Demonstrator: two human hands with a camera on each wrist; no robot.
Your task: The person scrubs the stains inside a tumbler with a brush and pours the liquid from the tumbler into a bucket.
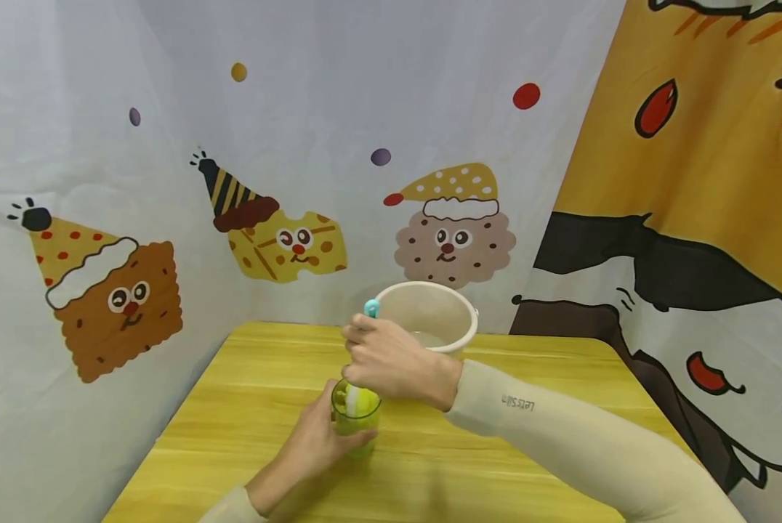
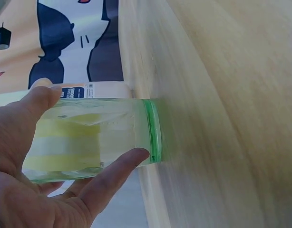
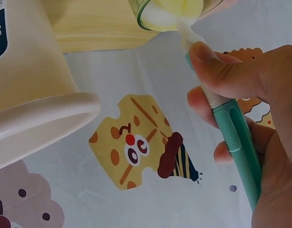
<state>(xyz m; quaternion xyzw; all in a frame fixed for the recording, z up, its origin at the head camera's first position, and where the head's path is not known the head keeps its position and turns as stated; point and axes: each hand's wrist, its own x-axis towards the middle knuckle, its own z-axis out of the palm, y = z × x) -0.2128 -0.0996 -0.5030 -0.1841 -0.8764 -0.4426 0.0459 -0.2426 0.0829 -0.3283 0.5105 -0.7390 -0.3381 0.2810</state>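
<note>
My left hand [image 1: 315,437] grips a clear green-tinted drinking glass [image 2: 120,126], its thumb and fingers on opposite sides. The glass is upright, its thick green base right at the tabletop in the left wrist view. From above, my right hand [image 1: 394,361] holds a cleaning brush by its teal-and-white handle [image 3: 238,147], fingers wrapped round it and thumb toward the head. The brush's yellow-and-white sponge head [image 2: 67,142] is down inside the glass, ending short of the base. The teal handle end [image 1: 372,308] sticks out above the right hand.
Behind the right hand, a cream bucket [image 1: 424,286] stands at the back of the yellow wood-grain table [image 1: 234,407]; a dark blue label shows on its side. A white curtain [image 1: 299,109] with cartoon prints hangs close behind the table.
</note>
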